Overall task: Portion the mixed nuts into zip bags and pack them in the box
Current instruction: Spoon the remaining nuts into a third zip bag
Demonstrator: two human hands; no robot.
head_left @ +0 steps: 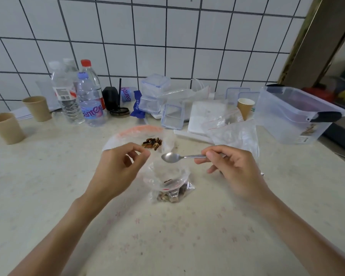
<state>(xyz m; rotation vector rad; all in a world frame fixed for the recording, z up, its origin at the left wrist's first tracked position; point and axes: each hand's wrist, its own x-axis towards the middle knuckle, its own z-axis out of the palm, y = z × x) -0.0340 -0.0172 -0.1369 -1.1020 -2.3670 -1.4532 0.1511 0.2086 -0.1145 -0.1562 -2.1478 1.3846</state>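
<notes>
My left hand [119,172] pinches the rim of a small clear zip bag [167,176] and holds its mouth open above the counter. A few nuts lie at the bottom of that bag. Under it rests a filled zip bag of nuts [172,195]. My right hand [230,166] grips a metal spoon [172,157] by the handle; its empty bowl hovers over the open bag. Behind, a larger bag with an orange-red zip strip [139,130] holds a small heap of mixed nuts [152,144]. A big clear plastic box [293,114] with a black handle stands at the right.
Water bottles [88,98] and three paper cups [7,127] stand at the back left. Small clear lidded containers [154,92], loose lids, a white tray [203,116] and spare zip bags [233,132] crowd the back middle. A tiled wall rises behind.
</notes>
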